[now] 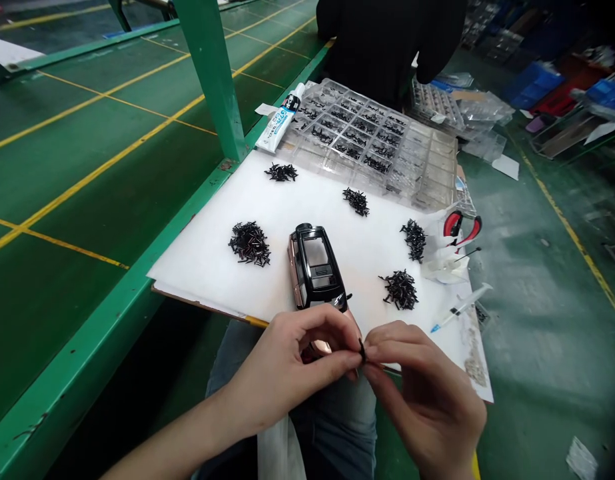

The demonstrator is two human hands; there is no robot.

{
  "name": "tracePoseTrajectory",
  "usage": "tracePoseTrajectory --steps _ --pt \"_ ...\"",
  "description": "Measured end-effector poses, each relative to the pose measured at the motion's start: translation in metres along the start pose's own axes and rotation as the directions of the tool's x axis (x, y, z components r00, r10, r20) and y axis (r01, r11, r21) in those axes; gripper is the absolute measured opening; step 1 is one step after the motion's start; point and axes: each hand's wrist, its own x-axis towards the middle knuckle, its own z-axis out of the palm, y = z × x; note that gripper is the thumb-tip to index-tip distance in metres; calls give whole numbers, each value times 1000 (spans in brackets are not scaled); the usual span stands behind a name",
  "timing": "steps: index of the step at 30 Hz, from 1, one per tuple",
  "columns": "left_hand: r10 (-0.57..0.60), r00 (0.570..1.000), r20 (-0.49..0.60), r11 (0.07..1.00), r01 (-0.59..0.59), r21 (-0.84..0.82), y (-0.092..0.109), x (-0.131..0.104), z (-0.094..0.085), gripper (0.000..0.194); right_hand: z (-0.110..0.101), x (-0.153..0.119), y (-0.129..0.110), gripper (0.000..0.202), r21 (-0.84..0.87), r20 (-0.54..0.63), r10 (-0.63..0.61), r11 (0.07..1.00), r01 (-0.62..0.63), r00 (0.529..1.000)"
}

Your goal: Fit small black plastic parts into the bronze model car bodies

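Between the fingertips of my left hand (pixel 297 367) and my right hand (pixel 427 387) is a small black part (pixel 362 351). Both hands pinch it, thumb against fingers, just past the board's near edge. Its exact shape is mostly covered by the fingers. Right behind my left hand lies a toy car body (pixel 317 267), glossy black on top with copper-coloured sides. Its near end is hidden by that hand. Piles of tiny black parts lie about it on the white board (pixel 202 260): one pile (pixel 250 243) to the left, another pile (pixel 400 290) to the right.
Clear compartment trays (pixel 357 133) with black parts stand at the back, a glue tube (pixel 282 120) at their left. On the right are red-handled pliers (pixel 462 228) and a syringe (pixel 460 308). A green post (pixel 210 73) rises at the left; a person (pixel 387 47) in black is beyond.
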Motion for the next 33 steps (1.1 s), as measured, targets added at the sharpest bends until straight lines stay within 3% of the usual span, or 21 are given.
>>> tracePoseTrajectory --steps 4,10,17,21,26,33 --pt "0 1000 2 995 0 96 0 -1 0 5 -3 -3 1 44 -137 59 -135 980 142 989" --pt "19 1000 -3 984 -18 180 -1 -1 1 5 -1 -8 4 38 -93 4 -99 991 99 995" --pt "27 1000 -7 993 -26 114 -2 -2 1 7 4 -8 4 39 -31 -64 -62 998 60 996" --pt "17 1000 -3 1000 -17 -16 -3 -4 5 21 5 -10 5 34 37 -120 10 999 -6 993" --pt "60 997 -52 998 -58 39 -5 -4 7 16 8 -13 3 27 141 -147 139 983 -118 979" --pt "34 999 18 999 -33 -19 -1 -5 3 17 5 -13 2 10 345 -29 306 896 -278 951"
